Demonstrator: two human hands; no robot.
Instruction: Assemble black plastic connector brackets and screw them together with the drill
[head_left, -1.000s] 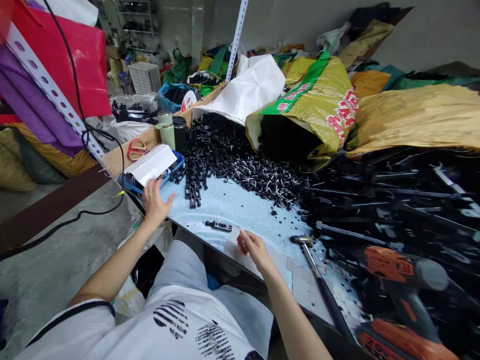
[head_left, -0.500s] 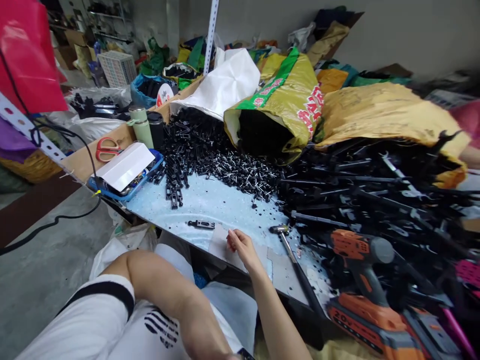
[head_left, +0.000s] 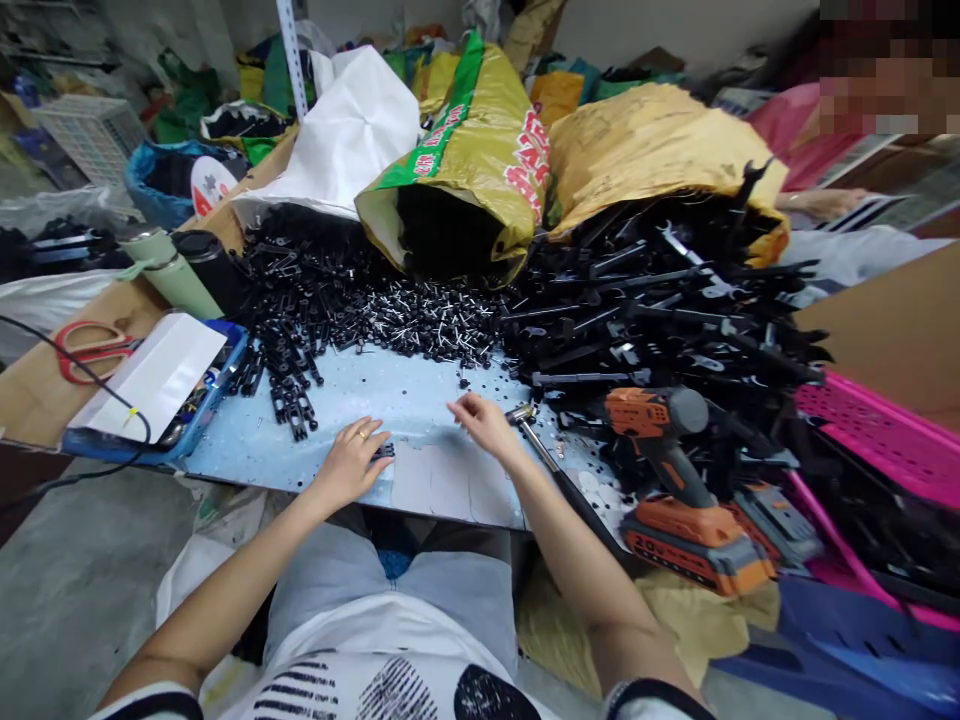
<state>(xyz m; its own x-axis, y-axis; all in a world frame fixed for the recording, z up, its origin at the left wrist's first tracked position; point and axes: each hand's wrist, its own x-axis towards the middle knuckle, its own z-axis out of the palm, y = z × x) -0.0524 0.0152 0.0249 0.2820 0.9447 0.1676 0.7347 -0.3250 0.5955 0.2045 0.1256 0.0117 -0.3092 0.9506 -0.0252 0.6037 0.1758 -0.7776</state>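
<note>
My left hand lies low over the table with a ring on one finger. Between its fingers and thumb is a small black slotted part, mostly covered by the hand. My right hand is above the table to the right, its fingertips drawn together; whatever they hold, if anything, is too small to make out. Beside that hand, a hammer lies with its black handle toward me. Grey-white sheets cover the table's front edge between my hands.
Loose pins and black slotted pieces are heaped behind my hands. Black wrenches pile up at right, behind an orange cordless drill. A blue tray and scissors sit left. Another person's hand shows far right.
My view has swung right. My left hand has come in from below onto the slotted part, which lay uncovered before. My right hand has moved forward, off the sheets, toward the pins.
</note>
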